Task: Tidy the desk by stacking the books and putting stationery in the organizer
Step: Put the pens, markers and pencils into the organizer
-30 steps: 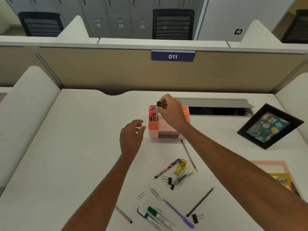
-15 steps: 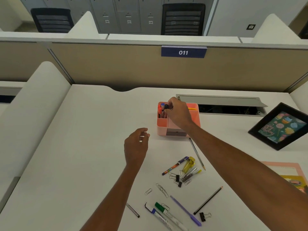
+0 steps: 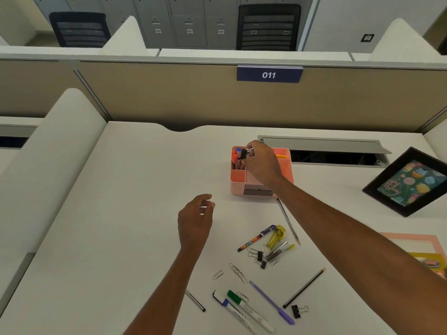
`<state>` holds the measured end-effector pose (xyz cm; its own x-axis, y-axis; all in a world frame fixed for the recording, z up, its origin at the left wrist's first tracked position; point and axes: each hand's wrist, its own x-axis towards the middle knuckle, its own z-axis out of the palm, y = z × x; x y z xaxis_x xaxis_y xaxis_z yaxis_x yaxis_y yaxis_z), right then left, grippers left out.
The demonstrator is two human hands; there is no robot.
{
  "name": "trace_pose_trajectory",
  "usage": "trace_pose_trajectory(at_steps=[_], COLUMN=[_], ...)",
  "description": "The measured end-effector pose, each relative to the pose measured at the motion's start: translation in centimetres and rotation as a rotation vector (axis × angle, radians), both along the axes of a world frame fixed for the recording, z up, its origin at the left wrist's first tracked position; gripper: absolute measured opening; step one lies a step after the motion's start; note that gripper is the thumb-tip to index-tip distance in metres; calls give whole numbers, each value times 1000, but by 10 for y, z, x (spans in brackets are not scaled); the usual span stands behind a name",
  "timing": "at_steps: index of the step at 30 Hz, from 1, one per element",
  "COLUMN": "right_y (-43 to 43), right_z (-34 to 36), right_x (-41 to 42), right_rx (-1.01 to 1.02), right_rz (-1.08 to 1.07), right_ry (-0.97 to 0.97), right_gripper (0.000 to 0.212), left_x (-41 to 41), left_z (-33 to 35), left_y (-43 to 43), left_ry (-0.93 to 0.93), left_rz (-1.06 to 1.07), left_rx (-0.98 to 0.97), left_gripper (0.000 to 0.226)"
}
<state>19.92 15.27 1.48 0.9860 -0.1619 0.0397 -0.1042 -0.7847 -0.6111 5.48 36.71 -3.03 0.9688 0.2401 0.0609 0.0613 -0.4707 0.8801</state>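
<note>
The right hand [image 3: 262, 165] hides the organizer's [image 3: 238, 182] middle (books [image 3: 420, 252] cut off right).

I see a salmon-pink organizer [image 3: 238, 180] with a grey drawer front, orange and blue caps inside. At its five o'clock, a yellow stapler [image 3: 277, 238]; at six, a lilac pen [image 3: 271, 302] and green-capped marker [image 3: 244, 305]. The black-framed picture [image 3: 408, 182] at three shows pastel flowers on dark green.

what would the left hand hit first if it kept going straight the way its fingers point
Probably the pink organizer: the left hand hangs open, fingers aimed forward and right toward its near-left corner. Only bare desk lies between, though height is hard to judge.
</note>
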Motion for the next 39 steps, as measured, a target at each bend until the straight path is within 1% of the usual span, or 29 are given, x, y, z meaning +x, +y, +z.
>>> trace_pose_trajectory(at_steps=[4,7,11,13,16,20,22,24,26,29,33,37,38,39], right_y=[-1,1,-1,-5,-11,-12,-9,-8,-7,-5,1,9,12,14], right_z=[4,6,10,9,1,-18,-28,-37,-45,-52,-60,-69,-72,-74], right_x=[-10,-30,-73,-99,-143,-209,-245,-279,-307,-333,-348,-354,-356,-357], right_rx=[16,37,17,5,22,90,115,122,81,17,-95,-190,-227,-261], right_rz=[-27,-17,99,172,244,305,334,355,399,461,529,557,559,560], right_ry=[-21,-86,-158,-157,-73,132,230,300,337,365,343,293,262,245], right_gripper=[45,43,41,34,22,20,21,23,24,25,30,27,29,36], left_x=[-5,-12,-34,-51,-78,-112,-129,-146,-162,-181,-191,-191,-189,-188], left_z=[0,3,10,11,5,-3,-6,-8,-9,-9,-11,-10,-10,-8], left_y=[1,-2,-5,-6,-6,-2,3,7,10,7,-2,-10,-12,-13], left_ry=[10,29,71,103,187,322,417,495,545,625,651,638,638,640], left_rz=[-9,-23,-48,-76,-123,-133,-72,27,98,140,138,176,191,203], left_rx=[-5,-19,-65,-77,-73,1,9,-78,-147,-176,-118,-47,-38,-29], left_gripper=[21,21,23,23,22,18,15,11,9,13,21,23,23,23])
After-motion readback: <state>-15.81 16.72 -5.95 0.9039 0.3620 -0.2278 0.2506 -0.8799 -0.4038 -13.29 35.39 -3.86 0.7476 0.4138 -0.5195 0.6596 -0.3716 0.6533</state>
